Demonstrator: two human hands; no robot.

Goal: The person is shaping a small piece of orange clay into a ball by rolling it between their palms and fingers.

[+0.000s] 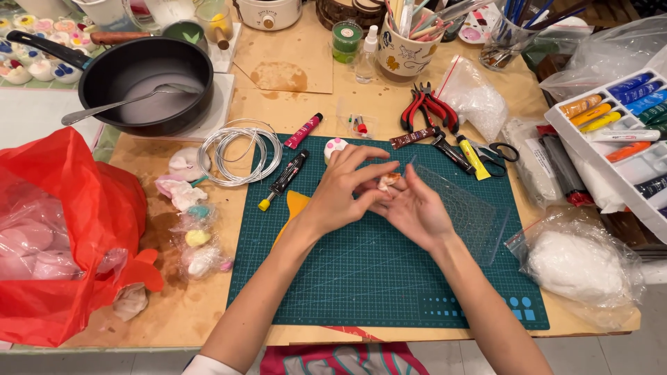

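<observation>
From the head camera, both hands meet over the green cutting mat (389, 278) on the table (187, 312). The left hand (344, 191) pinches a small pale lump of clay (388, 182), its fingers (372, 172) closed on it from above, while the right hand (415, 208) cups it from beneath, fingers curled, probably steadying it for shaping. Wire coil (240, 151), paint tubes (288, 173) and pliers (427, 104) lie within reach around the mat.

The lump (388, 182) between the hands is mostly covered by fingers (361, 173); its shape cannot be told. The paint tray (625, 132) runs off the right edge, the red bag (62, 229) off the left. The yellow sheet (295, 205) lies partly under the left wrist. The small cups (28, 48) top left are too small to make out.
</observation>
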